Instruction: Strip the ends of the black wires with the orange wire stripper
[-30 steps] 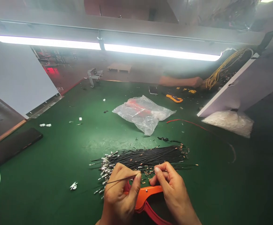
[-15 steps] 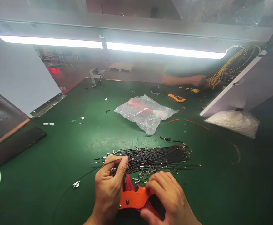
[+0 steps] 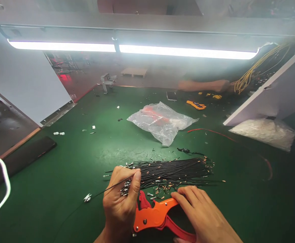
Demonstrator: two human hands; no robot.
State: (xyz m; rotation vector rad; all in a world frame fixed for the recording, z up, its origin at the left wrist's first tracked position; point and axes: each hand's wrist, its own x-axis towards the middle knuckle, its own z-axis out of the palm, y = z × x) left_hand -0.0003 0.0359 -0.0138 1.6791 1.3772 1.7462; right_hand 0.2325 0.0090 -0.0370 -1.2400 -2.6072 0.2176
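A bundle of thin black wires [image 3: 172, 170] with metal terminals lies across the green mat [image 3: 61, 175] near the front. My left hand [image 3: 121, 206] pinches one black wire [image 3: 104, 189] that trails off to the left. Just right of it an orange and red wire stripper [image 3: 160, 216] lies on the mat. My right hand [image 3: 204, 216] rests over the stripper's handles, fingers loosely spread, with its fingertips at the orange handle.
A clear plastic bag [image 3: 161, 122] with red and white parts lies mid-mat. A red wire [image 3: 213, 132], a white bag [image 3: 264, 131], a dark phone [image 3: 21, 158], and small white connectors [image 3: 58, 133] are scattered. Another person's arm [image 3: 205, 85] works at the far side by yellow wires [image 3: 251, 72].
My left hand pulled one wire out toward the left and stays at the bundle's left end. My right hand gripped the stripper, then loosened to rest on its handles.
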